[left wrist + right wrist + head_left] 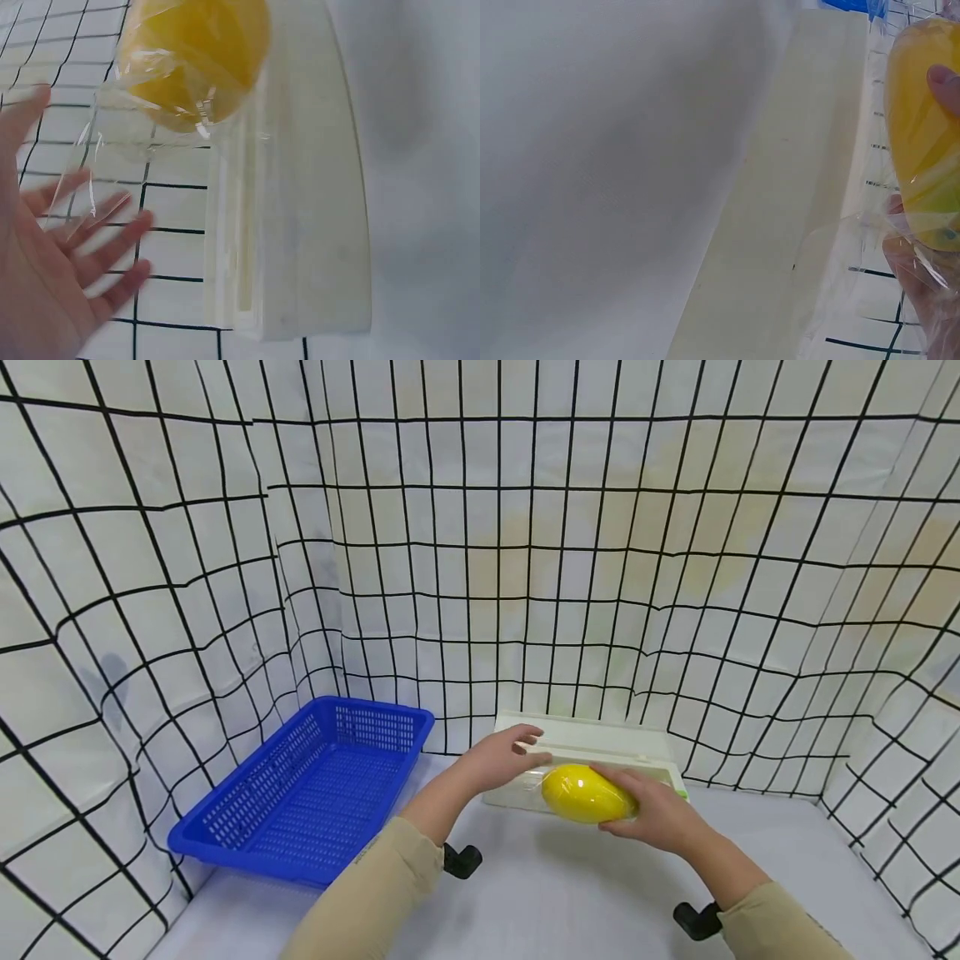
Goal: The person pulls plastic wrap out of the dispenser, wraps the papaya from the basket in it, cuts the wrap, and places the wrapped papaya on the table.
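Note:
A yellow, rounded object (583, 793) in clear plastic wrap is held by my right hand (660, 814), whose fingers and thumb curl round its right end. In the right wrist view a thumb lies on the yellow object (922, 142). My left hand (501, 760) is at the left of it, fingers spread and relaxed; in the left wrist view the loose clear wrap (105, 165) hangs beside the fingers of the left hand (52, 277). Behind and below the yellow object stands a long cream-white box (517, 793) with its lid (585, 731) raised at the back.
A blue perforated basket (322, 802) sits on the white table (555, 893) at the left. Black wire grid over white sheeting (570, 568) surrounds the table at the back and sides. Black wrist mounts (462, 862) are fixed near both sleeves.

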